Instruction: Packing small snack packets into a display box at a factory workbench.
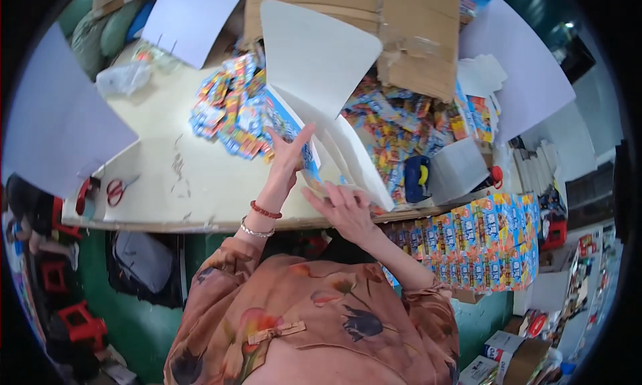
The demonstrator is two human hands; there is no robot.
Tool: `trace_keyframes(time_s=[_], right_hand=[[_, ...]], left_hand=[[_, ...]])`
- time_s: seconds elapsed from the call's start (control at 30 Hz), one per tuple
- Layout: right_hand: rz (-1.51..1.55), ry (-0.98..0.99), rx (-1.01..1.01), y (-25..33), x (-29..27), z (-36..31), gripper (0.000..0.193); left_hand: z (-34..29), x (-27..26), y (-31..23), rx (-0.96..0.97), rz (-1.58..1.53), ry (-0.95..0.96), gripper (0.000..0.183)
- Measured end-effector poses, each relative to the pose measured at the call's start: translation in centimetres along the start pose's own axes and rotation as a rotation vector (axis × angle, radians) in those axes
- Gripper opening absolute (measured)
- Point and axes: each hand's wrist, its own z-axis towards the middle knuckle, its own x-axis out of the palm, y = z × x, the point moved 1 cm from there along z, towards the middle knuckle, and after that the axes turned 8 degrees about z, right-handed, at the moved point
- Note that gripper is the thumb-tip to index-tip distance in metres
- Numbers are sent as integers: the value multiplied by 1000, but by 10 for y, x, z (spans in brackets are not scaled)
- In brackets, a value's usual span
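A thin cardboard box [319, 51], white inside and blue-printed outside, stands tilted at the table's near edge with its broad lid flap raised. My left hand [289, 156] grips the box's left wall, its thumb and fingers apart around the edge. At the near end, my right hand [346, 213] is closed on the box's end flap; its fingertips are partly blurred. Left of the box lies a pile of small colourful packets [231, 107]. A larger heap of similar packets [394, 131] spreads to its right. What is inside the box cannot be made out.
Red-handled scissors [116, 192] and a clear plastic bag [124, 78] lie on the table's left. A blue tape dispenser [417, 178] stands at the right near edge. Large brown cardboard [418, 54] rises at the back. Stacked printed boxes [481, 244] stand right, below table height.
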Motion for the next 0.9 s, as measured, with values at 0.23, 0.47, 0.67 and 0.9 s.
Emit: trace_keyframes(time_s=[0.23,0.47,0.67,0.9], right_hand=[[878,160,403,-8,5,32,71],[1246,912,769,-48,105,43,64],[1725,817,1113,-33,86,60,48],[1218,627,748,-40,147,25,29]], left_hand=[[53,-95,86,27,160,-144,102],[47,-83,69,66,161,-28,99],[53,-95,65,37,272,-56,92],[57,-95,45,62,599,-7,83]])
